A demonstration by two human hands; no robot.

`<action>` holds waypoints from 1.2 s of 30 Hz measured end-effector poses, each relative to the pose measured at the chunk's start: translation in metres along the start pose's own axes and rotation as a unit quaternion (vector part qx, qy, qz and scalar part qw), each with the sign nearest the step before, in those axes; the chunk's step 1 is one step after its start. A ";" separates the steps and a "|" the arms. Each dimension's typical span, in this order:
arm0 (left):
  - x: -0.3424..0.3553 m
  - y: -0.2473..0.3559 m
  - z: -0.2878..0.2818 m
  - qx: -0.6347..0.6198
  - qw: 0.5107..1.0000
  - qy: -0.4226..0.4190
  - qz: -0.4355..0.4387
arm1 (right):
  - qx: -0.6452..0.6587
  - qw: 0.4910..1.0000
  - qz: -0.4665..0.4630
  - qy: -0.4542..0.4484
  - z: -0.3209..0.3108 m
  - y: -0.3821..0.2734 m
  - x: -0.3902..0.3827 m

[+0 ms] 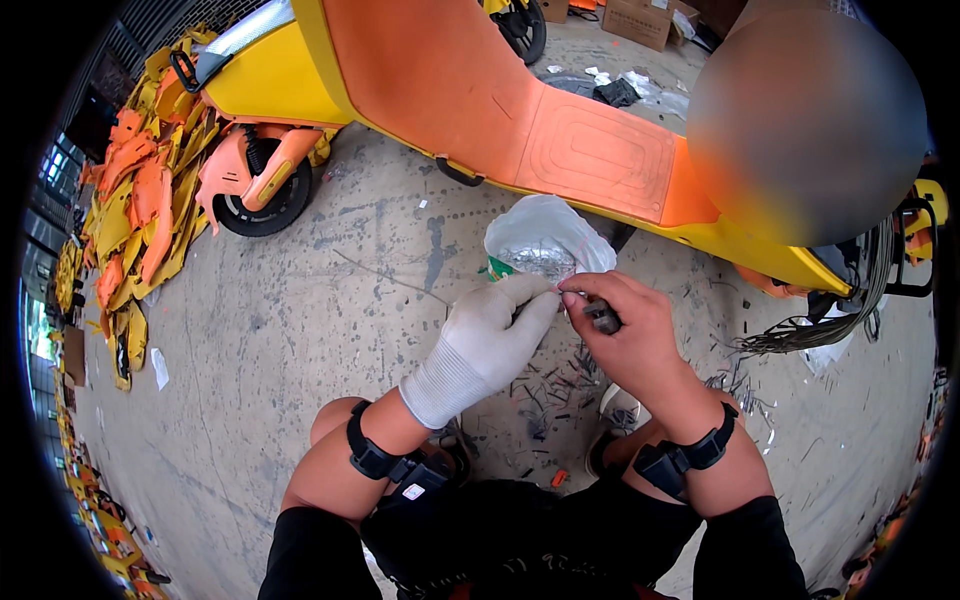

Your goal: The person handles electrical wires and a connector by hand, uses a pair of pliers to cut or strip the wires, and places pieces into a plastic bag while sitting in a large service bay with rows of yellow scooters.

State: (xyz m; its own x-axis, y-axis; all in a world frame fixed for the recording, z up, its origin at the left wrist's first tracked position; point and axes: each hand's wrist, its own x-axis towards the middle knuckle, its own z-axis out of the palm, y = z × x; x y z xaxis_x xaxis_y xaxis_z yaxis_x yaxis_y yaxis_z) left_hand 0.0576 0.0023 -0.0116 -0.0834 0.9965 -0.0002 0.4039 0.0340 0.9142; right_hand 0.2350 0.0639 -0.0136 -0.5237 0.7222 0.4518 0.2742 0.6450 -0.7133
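My left hand [497, 330], in a white knit glove, is closed in a pinch on a thin grey wire [390, 277]. The wire trails out past the glove's left side toward the floor. My bare right hand [632, 330] is closed around a small dark-handled tool [604, 317]; its working end is hidden by my fingers. Both hands' fingertips meet in front of me, and what lies between them is too small to make out. Just beyond them stands a white plastic bag [560, 235] with shiny thin strands inside.
An orange and yellow scooter [600, 150] stretches across beyond the bag. At right hangs a bundle of wires [862, 295]. Dark offcuts [545, 405] litter the floor between my feet. Orange and yellow panels [150, 200] are heaped at left. A cardboard box [638, 22] sits far back.
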 end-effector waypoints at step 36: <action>-0.006 0.008 -0.008 -0.251 0.956 -0.058 -0.143 | 0.006 0.987 0.158 -0.022 -0.016 0.010 -0.004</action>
State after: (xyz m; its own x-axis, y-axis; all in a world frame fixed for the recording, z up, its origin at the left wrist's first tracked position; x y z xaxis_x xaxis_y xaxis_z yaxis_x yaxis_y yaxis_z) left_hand 0.0539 -0.0040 -0.0005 -0.0113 0.9545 -0.2980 -0.1107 0.2950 0.9490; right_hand 0.2525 0.0711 -0.0142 -0.4484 0.8751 0.1820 0.4208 0.3863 -0.8208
